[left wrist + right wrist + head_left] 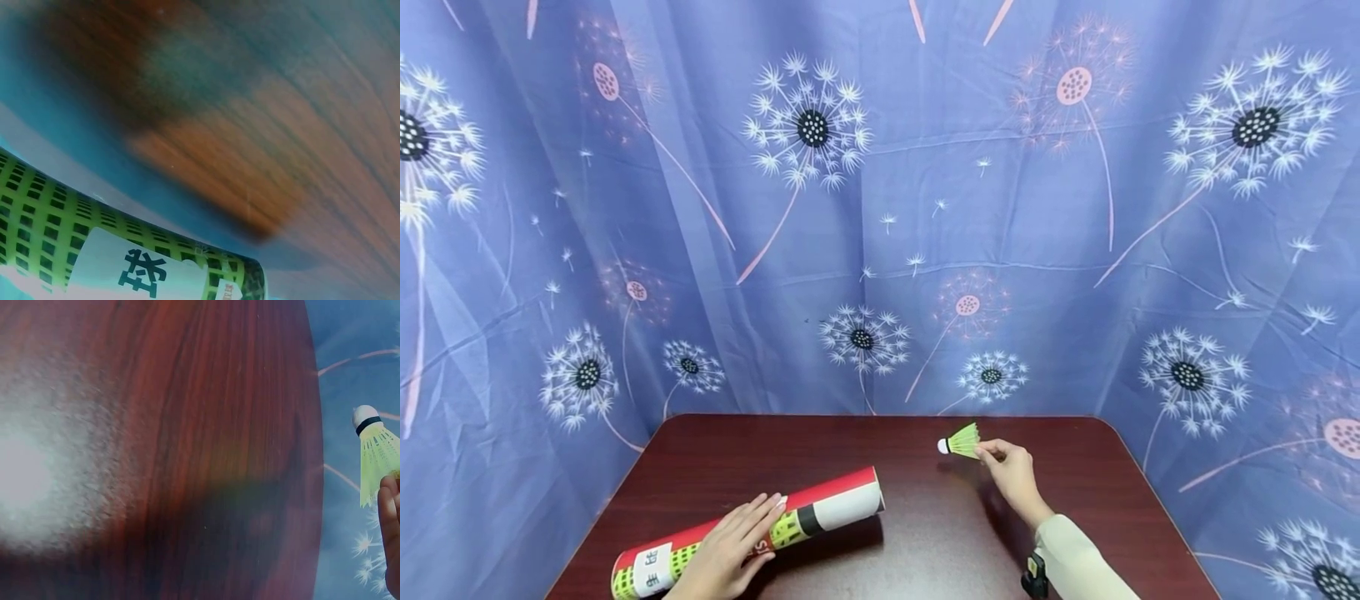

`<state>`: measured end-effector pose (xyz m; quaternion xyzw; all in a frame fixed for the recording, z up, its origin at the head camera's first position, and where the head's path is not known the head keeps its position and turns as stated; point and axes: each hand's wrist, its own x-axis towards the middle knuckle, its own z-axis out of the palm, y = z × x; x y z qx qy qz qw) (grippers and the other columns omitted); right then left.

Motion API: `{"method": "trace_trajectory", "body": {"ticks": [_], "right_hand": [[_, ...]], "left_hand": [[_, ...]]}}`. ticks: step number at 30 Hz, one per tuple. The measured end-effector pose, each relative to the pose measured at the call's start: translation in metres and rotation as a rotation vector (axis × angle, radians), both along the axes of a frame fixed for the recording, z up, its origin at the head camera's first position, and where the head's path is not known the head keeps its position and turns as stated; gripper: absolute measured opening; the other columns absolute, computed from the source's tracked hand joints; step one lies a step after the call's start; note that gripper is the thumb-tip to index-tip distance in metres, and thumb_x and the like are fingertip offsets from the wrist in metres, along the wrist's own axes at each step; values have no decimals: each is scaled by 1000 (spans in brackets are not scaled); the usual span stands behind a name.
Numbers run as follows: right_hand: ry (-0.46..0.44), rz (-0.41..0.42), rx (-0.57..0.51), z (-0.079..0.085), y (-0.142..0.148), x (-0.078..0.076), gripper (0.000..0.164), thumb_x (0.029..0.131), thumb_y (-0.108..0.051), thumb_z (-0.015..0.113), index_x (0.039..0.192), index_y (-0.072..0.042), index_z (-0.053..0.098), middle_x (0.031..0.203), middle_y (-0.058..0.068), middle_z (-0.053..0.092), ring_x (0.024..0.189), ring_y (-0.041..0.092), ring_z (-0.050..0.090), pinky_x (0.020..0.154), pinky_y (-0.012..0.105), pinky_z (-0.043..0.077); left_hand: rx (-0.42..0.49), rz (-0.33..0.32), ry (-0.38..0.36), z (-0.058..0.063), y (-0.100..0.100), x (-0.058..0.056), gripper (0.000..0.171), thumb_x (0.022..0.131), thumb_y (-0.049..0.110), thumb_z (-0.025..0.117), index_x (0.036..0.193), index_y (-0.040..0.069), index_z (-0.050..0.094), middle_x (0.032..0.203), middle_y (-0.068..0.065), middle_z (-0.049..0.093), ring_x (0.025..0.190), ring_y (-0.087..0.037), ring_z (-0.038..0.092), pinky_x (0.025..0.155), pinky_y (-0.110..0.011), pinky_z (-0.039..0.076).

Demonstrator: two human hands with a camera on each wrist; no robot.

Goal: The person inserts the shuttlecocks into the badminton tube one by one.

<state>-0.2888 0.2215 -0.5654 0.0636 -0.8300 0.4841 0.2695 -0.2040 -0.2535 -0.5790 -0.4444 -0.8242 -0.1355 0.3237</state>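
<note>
A shuttlecock [963, 441] with a yellow-green skirt and a white cork hangs over the back of the table, its cork pointing left. My right hand [1011, 477] pinches the skirt's edge between thumb and fingertips. In the right wrist view the shuttlecock [375, 447] shows a black band by its cork, with the fingertips [389, 506] at the skirt. To the left, a long shuttlecock tube [846, 500] in red, white and green lies slantwise. My left hand [737, 542] rests across its middle, fingers extended. The left wrist view shows the tube's [44, 225] green grid print and white label.
The dark red-brown table [917, 550] reaches back to a blue curtain [880, 208] printed with dandelions. The curtain also runs along both sides. A black wrist camera [1034, 575] sits at the right sleeve [1075, 554].
</note>
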Motion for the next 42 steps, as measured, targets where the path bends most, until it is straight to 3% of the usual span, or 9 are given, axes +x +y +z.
{"method": "trace_trajectory", "body": {"ticks": [6,12,21,24,31,35,42], "right_hand": [[20,89,-77,4,-10,10,6,79,1,75,79,6,72,66,10,69,55,20,65,47,15,48],[-17,136,-134,9,-22,21,4,80,1,74,81,4,72,66,11,69,57,22,65,48,18,49],[4,268,-162,31,-52,53,6,78,12,70,81,8,71,70,21,68,59,32,65,51,25,53],[10,297,-165,25,-59,55,5,78,11,70,82,7,70,70,19,68,59,32,65,53,24,54],[4,372,-217,1,-72,52,5,80,5,71,85,2,72,72,19,68,62,9,64,54,22,53],[-13,429,-266,-2,-81,56,5,81,5,71,86,4,72,74,21,69,64,8,63,56,22,54],[21,500,-253,-2,-96,62,7,82,3,70,88,7,70,79,18,70,71,8,65,61,21,55]], "left_hand": [[-1,1,-8,3,2,0,58,97,39,53,137,-3,50,144,-16,47,130,-31,46,117,-30,18],[-5,-3,-4,2,3,0,58,97,39,53,137,-3,51,144,-16,47,130,-32,46,117,-30,18],[-5,-6,-16,2,4,-2,60,94,37,60,138,-2,49,145,-16,45,131,-32,45,117,-30,18],[-6,-5,-19,3,5,-1,60,93,36,60,138,-2,49,145,-15,45,131,-31,45,117,-30,18],[-4,-7,-14,3,7,-1,59,95,37,57,137,-3,50,145,-16,46,131,-31,45,117,-30,17],[-4,-15,-3,3,8,-2,58,95,37,56,137,-3,50,144,-16,46,129,-33,47,117,-30,18],[-11,-18,17,3,10,-2,57,97,38,53,137,-3,51,144,-15,47,127,-33,49,117,-30,19]]}}
